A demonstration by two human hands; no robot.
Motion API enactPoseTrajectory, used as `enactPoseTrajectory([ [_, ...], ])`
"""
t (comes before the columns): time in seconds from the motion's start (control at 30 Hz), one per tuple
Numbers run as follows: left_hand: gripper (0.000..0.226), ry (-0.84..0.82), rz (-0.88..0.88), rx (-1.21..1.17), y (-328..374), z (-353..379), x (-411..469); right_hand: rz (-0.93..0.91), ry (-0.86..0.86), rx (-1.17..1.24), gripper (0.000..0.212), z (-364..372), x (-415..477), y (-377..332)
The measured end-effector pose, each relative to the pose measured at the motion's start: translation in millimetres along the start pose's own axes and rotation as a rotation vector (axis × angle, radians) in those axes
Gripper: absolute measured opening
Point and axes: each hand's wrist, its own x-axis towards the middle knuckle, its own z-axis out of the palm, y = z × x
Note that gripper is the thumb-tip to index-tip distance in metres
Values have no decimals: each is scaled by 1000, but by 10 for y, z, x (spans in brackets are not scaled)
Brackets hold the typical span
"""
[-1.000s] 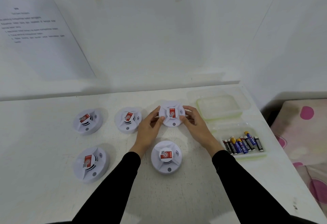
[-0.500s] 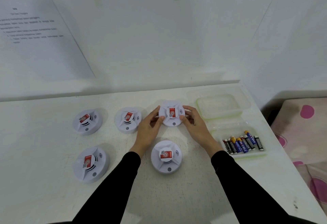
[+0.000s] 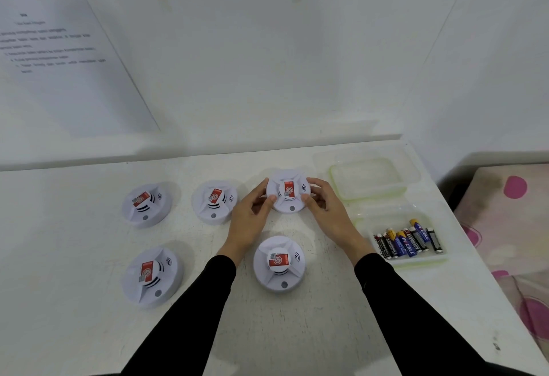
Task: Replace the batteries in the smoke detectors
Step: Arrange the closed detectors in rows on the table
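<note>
- 5 white round smoke detectors on the white tabletop (image 3: 74,316), each with a red label on top.
- Back row of 3: far-left detector (image 3: 146,204), middle detector (image 3: 214,201), held detector (image 3: 288,191) at the right end.
- Front row of 2: front-left detector (image 3: 151,275) and front-centre detector (image 3: 279,263), the latter between the 2 black sleeves.
- Left hand (image 3: 249,221) closed on the held detector's left rim, thumb on the top face, fingers curled along the side.
- Right hand (image 3: 329,215) closed on its right rim, thumb on top, fingers wrapped round the far edge.
- Cannot tell whether the held detector is resting on the tabletop or raised just off it.
- Clear empty container (image 3: 367,178) just right of the held detector.
- Second clear tray (image 3: 416,261) nearer, with a row of batteries (image 3: 407,240) lying side by side inside.
- Printed sheet (image 3: 56,46) on the wall at upper left, text too blurred to read.
</note>
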Motion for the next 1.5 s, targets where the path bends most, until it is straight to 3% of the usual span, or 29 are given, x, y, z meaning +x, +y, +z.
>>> enactPoseTrajectory([
  [1.5,41,51,23,143,15,18,-10,-52,74,-126,28,33,17,109],
])
